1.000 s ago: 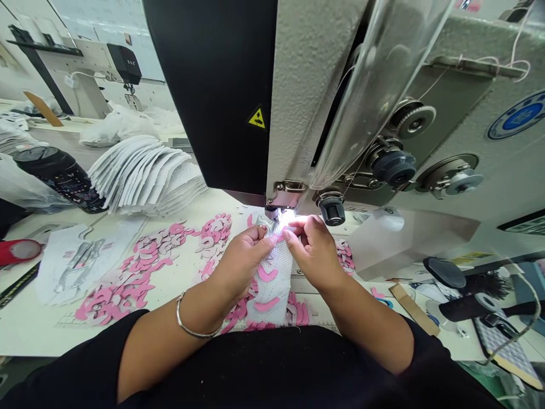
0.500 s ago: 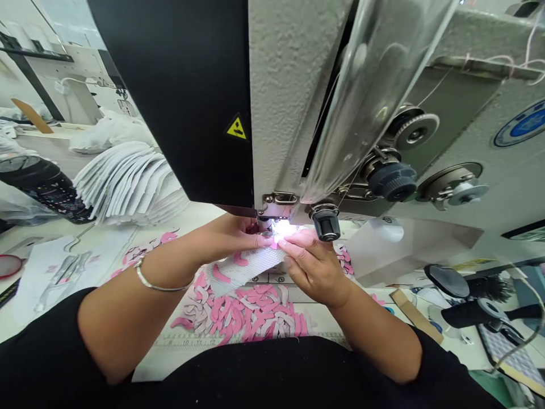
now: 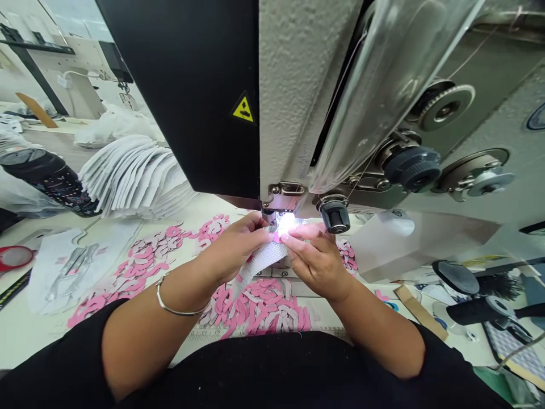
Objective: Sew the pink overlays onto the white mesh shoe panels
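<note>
Beneath the sewing machine head (image 3: 284, 102), white mesh fabric (image 3: 264, 259) looks light and limp, best held by edges. Fingers of the left hand (image 3: 233, 248) pinch it; the right hand (image 3: 319, 261) touches it, grip unclear.

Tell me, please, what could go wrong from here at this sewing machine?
The left hand and right hand are close together under the sewing machine, so a finger might get caught. The lower end of the white cloth is near loose pink pieces and might drag some along.
</note>
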Demonstrator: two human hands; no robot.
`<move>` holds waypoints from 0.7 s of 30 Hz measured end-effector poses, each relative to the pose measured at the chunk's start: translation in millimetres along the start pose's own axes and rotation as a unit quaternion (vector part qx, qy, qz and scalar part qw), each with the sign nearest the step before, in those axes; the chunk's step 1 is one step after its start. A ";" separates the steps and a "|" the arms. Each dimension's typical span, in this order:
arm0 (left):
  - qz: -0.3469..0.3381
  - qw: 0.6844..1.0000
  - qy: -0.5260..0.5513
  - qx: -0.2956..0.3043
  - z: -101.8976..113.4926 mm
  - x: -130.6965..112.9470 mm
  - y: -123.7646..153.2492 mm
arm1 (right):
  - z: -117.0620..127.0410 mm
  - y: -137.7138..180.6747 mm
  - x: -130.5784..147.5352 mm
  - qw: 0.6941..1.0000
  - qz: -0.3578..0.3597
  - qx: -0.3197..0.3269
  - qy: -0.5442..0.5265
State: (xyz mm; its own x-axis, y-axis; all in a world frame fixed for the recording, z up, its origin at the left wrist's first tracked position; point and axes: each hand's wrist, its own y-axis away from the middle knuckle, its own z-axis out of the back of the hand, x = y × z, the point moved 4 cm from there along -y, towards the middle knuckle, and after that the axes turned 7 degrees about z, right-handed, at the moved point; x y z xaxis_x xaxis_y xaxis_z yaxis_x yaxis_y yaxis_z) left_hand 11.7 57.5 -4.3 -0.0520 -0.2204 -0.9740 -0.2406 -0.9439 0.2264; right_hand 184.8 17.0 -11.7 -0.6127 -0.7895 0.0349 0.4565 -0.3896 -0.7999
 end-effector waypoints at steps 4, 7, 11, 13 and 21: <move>0.011 0.999 0.030 0.007 -0.4 -0.2 -1.3 | -1.0 -0.3 -1.4 1.000 -0.022 0.014 0.001; 0.004 1.000 0.018 0.004 1.2 0.5 -2.1 | -2.0 0.1 -2.6 0.999 -0.033 0.019 0.000; 0.000 1.000 0.011 0.004 2.8 -0.3 -2.9 | -3.3 1.2 -3.8 0.999 -0.036 0.020 -0.004; 0.002 1.000 0.020 0.013 2.6 -1.2 -3.4 | -3.5 1.2 -4.1 0.999 -0.037 0.018 -0.005; 0.015 0.995 0.076 0.068 -0.3 -0.7 -11.7 | -3.7 -3.7 -5.2 0.999 -0.043 0.011 -0.015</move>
State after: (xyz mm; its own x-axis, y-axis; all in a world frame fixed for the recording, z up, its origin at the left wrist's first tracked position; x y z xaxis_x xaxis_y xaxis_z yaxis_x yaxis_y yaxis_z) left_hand 14.9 68.6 -6.3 0.0836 -0.2915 -0.9529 -0.3707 -0.8967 0.2418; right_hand 184.0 24.2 -11.1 -0.6310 -0.7662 0.1216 0.4171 -0.4673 -0.7795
